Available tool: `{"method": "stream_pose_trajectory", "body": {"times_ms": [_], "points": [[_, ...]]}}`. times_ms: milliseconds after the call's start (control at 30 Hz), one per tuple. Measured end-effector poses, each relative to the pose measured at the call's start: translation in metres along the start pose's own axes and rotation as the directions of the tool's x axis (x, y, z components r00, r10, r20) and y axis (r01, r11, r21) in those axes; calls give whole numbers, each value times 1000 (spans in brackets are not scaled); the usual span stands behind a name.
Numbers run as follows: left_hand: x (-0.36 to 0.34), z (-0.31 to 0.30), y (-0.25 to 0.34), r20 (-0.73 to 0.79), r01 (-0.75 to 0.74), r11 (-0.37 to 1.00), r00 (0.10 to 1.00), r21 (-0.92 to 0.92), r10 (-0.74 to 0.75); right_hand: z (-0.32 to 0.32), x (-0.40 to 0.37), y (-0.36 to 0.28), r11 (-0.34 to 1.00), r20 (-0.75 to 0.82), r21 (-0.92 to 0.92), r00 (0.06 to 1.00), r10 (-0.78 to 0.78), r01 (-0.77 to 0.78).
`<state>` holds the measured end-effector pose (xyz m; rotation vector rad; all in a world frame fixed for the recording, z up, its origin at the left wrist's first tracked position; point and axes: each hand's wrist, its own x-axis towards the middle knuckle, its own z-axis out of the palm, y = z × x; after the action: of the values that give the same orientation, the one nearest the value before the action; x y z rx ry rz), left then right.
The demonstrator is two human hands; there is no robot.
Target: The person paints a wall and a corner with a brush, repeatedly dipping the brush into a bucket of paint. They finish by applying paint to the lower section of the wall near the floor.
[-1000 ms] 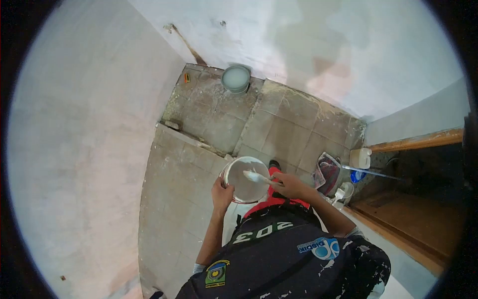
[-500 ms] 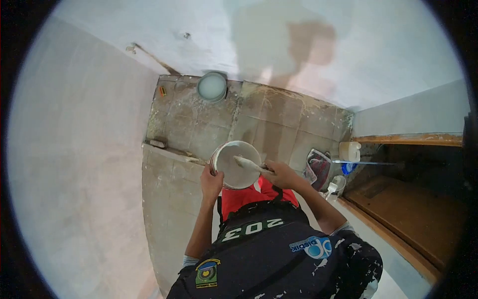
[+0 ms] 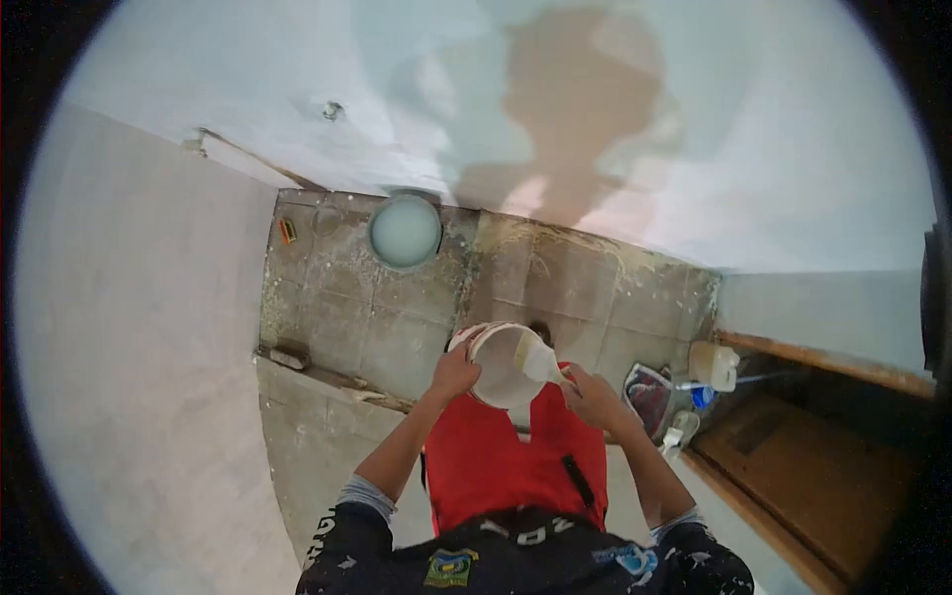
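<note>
A white paint bucket [image 3: 493, 375] is held tilted in front of my red trousers. My left hand [image 3: 456, 373] is closed on its left rim, fingers wrapped over the edge. In my right hand [image 3: 593, 399] is the handle of a wide paintbrush [image 3: 538, 363]. Its pale, paint-covered head overlaps the bucket's right inner wall, bristles pointing up and to the left. Part of the handle is hidden by my fingers.
A round bucket of pale liquid [image 3: 405, 233] stands by the far wall. A small orange-and-yellow item [image 3: 288, 230] lies in the left corner. At right are a folded cloth [image 3: 649, 395], a plastic jug [image 3: 713, 366], a cup with a brush [image 3: 680, 429] and a wooden door frame [image 3: 823, 355].
The view has shifted, showing more of my trousers. The bucket is more tilted, and the brush has moved from across its opening to its right side, bristles turned more upward.
</note>
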<state>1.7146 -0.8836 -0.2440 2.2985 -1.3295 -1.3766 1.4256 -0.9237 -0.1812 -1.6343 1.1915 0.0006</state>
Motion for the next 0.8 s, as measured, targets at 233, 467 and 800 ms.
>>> {"method": "stream_pose_trajectory", "body": {"times_ms": [233,467,800], "points": [[186,82,-86,-3,-50,998,999,-30,50,26,210,118,962,211,-250,976,-57,110],[311,122,-166,51,-53,997,997,-47,56,61,352,162,850,530,-435,848,-25,297],[402,131,-190,340,-176,984,926,1,165,153,424,207,407,598,-650,763,-246,641]]}}
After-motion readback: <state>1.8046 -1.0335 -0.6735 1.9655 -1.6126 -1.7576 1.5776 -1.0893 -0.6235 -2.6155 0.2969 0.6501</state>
